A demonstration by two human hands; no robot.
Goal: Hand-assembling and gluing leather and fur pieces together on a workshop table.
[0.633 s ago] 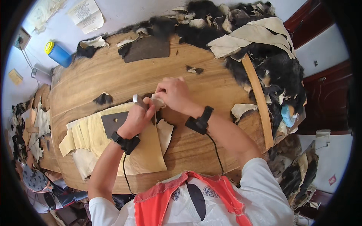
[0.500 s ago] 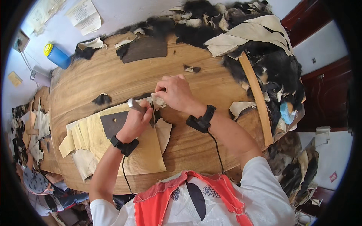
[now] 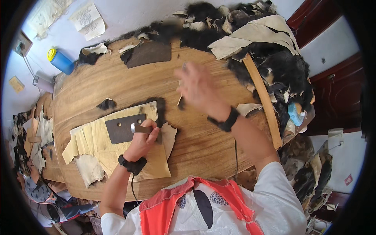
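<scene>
My left hand point(image 3: 143, 141) grips a metal-handled knife point(image 3: 136, 127) and rests on a tan hide point(image 3: 117, 154) lying skin side up on the wooden table point(image 3: 117, 82). Black fur shows along the hide's upper right edge. A dark grey template point(image 3: 119, 132) lies on the hide just left of the knife. My right hand point(image 3: 199, 88) is raised above the table's middle and blurred. A thin pale trimmed scrap point(image 3: 180, 98) hangs from its thumb side.
A big pile of black fur and pale hides point(image 3: 282, 66) covers the table's far right. A long wooden slat point(image 3: 263, 102) lies beside it. A dark brown template point(image 3: 150, 55), a black fur scrap point(image 3: 106, 104) and a blue bottle point(image 3: 60, 60) sit farther back and left.
My right hand has lifted off the hide and swung up and right with the scrap. My left hand has drawn the knife down and back toward me.
</scene>
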